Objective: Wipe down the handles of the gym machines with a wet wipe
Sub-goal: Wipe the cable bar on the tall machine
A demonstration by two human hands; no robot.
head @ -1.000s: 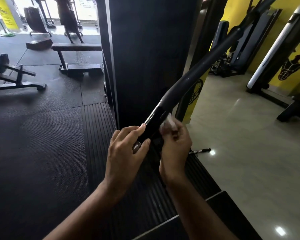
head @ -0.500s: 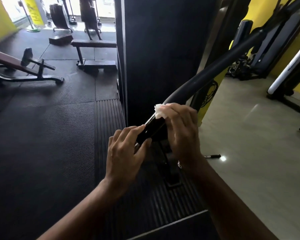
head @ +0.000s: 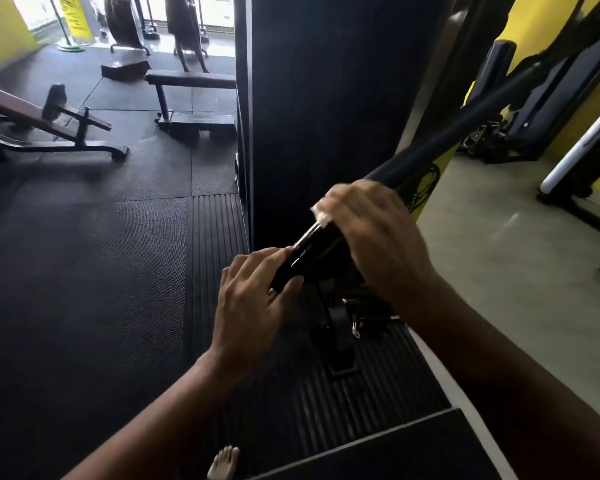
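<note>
A long black machine handle bar (head: 458, 128) slants from upper right down to its glossy end grip (head: 305, 252) at centre. My left hand (head: 253, 306) pinches the lower end of that grip between thumb and fingers. My right hand (head: 374, 233) wraps over the bar just above the grip, with a white wet wipe (head: 321, 216) pressed under its fingers; only a corner of the wipe shows.
A tall black machine column (head: 319, 98) stands right behind the bar. Ribbed black matting (head: 215, 271) lies underfoot, with a bare foot (head: 224, 462) at the bottom. Benches (head: 191, 81) (head: 32, 116) stand at the far left. Pale tiled floor (head: 499, 271) and yellow-walled machines are at the right.
My right hand with the wipe has slid up the bar, from beside the grip end to above it. The left hand keeps its hold on the end.
</note>
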